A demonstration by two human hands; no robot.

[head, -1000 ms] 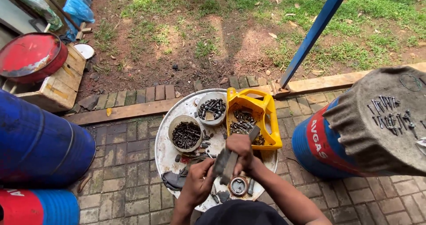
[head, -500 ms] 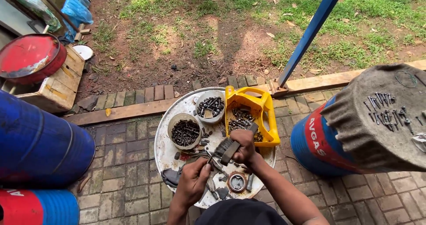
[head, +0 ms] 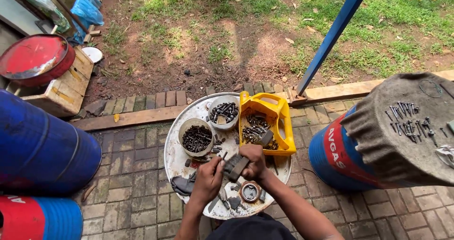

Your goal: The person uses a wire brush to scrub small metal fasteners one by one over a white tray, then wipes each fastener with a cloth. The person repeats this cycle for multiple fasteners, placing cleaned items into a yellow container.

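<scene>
Over the round tray (head: 179,155), both hands (head: 231,166) grip a grey part (head: 235,165); rim near.

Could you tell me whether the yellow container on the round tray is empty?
No, the yellow container holds a heap of dark bolts and lies on the round tray just beyond the right hand.

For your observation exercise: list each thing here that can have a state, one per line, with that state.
Left hand: grip on small bolt.
Right hand: grip on grey tool.
Yellow jug: cut open, holding bolts.
Two bowls: filled with bolts.
Round tray: flat, littered.
Small tin: open.
</scene>
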